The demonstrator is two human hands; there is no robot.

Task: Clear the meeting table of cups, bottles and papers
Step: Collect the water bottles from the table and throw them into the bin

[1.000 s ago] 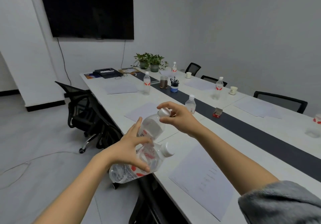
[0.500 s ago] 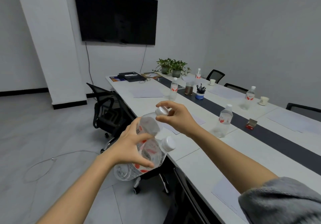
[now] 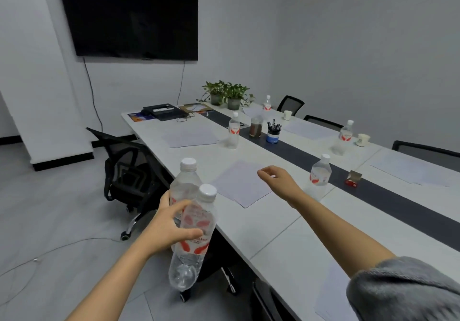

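My left hand (image 3: 166, 226) grips two clear plastic bottles with white caps and red labels, the nearer bottle (image 3: 193, 236) and a second bottle (image 3: 185, 183) behind it, both held off the table's left edge. My right hand (image 3: 280, 180) hovers over the white table (image 3: 278, 223) with loosely curled fingers and holds nothing. It is above the edge of a sheet of paper (image 3: 239, 183), a short way left of a standing bottle (image 3: 320, 175). More bottles (image 3: 233, 131) (image 3: 344, 137) (image 3: 267, 104), paper cups (image 3: 362, 140) (image 3: 287, 115) and papers (image 3: 190, 137) (image 3: 310, 130) lie farther along.
A dark runner (image 3: 373, 188) runs down the table's middle with a small red box (image 3: 353, 178), a pen cup (image 3: 273, 134) and a brown jar (image 3: 256, 127) on it. Potted plants (image 3: 226, 95) stand at the far end. Black chairs (image 3: 129, 168) line both sides.
My right hand let go of the upper bottle's cap and moved right over the table. The two bottles in my left hand now stand more upright.
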